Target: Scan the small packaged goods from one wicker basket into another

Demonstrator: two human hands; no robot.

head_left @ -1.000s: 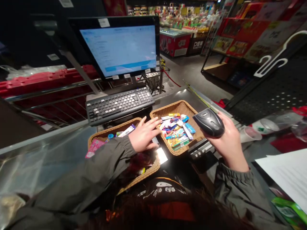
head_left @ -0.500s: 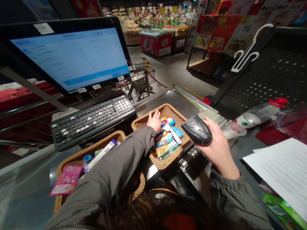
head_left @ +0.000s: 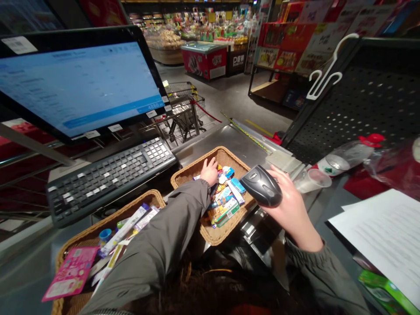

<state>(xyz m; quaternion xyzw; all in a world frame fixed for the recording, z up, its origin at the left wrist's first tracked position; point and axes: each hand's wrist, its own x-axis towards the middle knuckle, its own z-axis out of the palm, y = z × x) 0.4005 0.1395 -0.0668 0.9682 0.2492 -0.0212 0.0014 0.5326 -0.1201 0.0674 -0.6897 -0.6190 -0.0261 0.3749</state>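
My left hand point(head_left: 209, 172) reaches into the farther wicker basket point(head_left: 187, 170), at the left of a pile of small packaged snacks point(head_left: 227, 192). Its visible fingers are spread; its underside is hidden. A green-edged packet point(head_left: 228, 213) lies at the near side of that pile. In my right hand point(head_left: 293, 205) is a black handheld barcode scanner point(head_left: 261, 186), held above the basket's right edge. The nearer wicker basket point(head_left: 74, 240), partly covered by my left sleeve, holds a pink card pack point(head_left: 72, 271), a blue cup-shaped item point(head_left: 105, 235) and several long wrapped packets.
A monitor point(head_left: 92, 87) and a black keyboard point(head_left: 111, 179) stand at the left. On the right are a plastic cup point(head_left: 313, 180), a clear bottle with a red cap point(head_left: 357, 148) and printed sheets point(head_left: 380, 236). A metal counter point(head_left: 226, 135) extends beyond the baskets.
The view has shifted slightly, showing more of the nearer basket's packets. My left hand stays in the farther basket, and my right hand still holds the barcode scanner.
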